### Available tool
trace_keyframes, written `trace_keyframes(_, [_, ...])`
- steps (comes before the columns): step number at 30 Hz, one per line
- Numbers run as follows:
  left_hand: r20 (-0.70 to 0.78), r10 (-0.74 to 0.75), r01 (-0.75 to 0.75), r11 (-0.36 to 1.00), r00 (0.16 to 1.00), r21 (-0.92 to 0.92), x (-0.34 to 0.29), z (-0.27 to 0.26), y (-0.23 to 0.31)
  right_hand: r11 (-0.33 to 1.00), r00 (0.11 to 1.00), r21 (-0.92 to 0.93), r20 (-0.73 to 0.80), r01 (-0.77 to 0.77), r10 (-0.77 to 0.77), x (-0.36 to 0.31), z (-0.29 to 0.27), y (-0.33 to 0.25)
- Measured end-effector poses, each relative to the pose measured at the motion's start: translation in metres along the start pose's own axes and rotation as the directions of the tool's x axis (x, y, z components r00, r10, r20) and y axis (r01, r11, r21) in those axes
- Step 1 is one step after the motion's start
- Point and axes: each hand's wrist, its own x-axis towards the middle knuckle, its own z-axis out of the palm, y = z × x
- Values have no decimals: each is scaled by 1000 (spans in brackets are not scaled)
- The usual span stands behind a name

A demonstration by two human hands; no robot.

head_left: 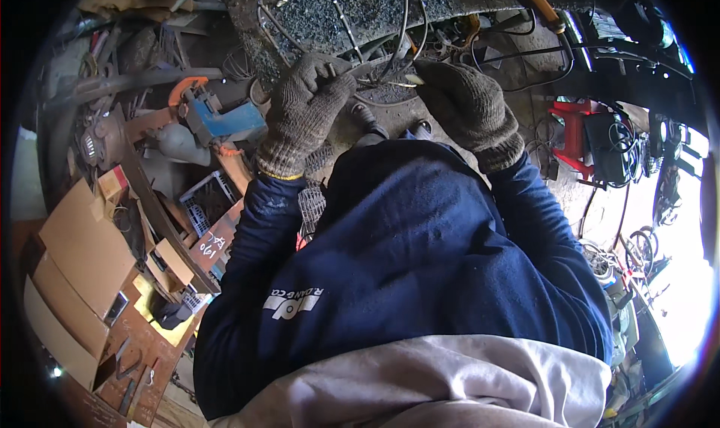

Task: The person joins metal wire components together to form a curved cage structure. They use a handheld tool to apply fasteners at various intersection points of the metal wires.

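Both my hands wear greyish-brown knitted work gloves and are raised at the front edge of a dark, gritty work surface [360,12]. My left hand [306,102] is closed, thumb against the fingers; a small tip shows at the pinch, but its kind is unclear. Thin dark cables [403,30] hang over the surface's edge and curve down near the left fingertips. Opposite, my right hand [469,102] is closed too, and a thin pale pointed piece [412,80] sticks out from its fingertips toward the left hand. The rest of that piece is hidden by the glove.
To the left are a blue machine with an orange part [221,117], a grey rounded container [178,143] and cardboard boxes [82,240]. A red stool [574,135] is at the right. An orange-handled tool [541,4] lies at the upper right. Loose tools lie on a brown board [142,338].
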Motion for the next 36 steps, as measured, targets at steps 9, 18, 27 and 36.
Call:
trace_keyframes(9, [-68, -20, 28, 993, 997, 115, -2, 3, 9, 985, 986, 66, 26, 160, -162, 15, 9, -1])
trace_keyframes(18, [-100, 40, -37, 999, 994, 33, -4, 7, -2, 980, 983, 109, 59, 168, -175, 29, 35, 8])
trace_keyframes(27, [-113, 106, -91, 987, 988, 129, -4, 6, -5, 954, 953, -17, 54, 299, -298, 37, 27, -2])
trace_keyframes(36, [-69, -31, 26, 997, 997, -77, -3, 5, -7, 930, 953, -209, 83, 303, -292, 35, 17, -9])
